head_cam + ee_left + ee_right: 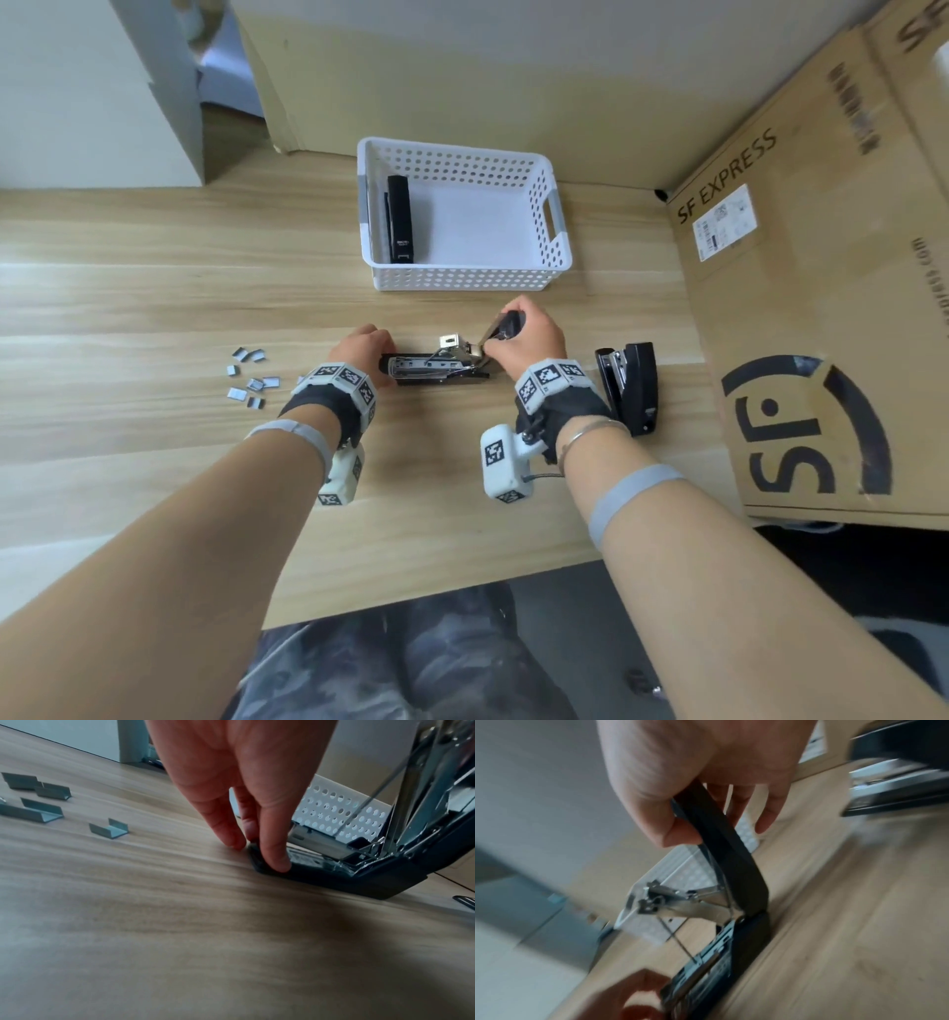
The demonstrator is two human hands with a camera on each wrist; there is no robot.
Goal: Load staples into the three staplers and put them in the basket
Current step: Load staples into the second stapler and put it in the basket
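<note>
Mid-table, the open stapler (436, 369) lies flat. The left hand (362, 349) presses its front end with straight fingertips (279, 862); the right hand (524, 336) pinches the raised top cover (721, 845), seemingly thumb against fingers. The white basket (464, 275) near the far edge holds one stapler (399, 220); another stapler (630, 393) lies near the right edge, loose staple strips (249, 377) lie leftward.

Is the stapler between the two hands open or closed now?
Open. The right hand holds its black top cover swung up from the base, baring the metal staple channel.
</note>
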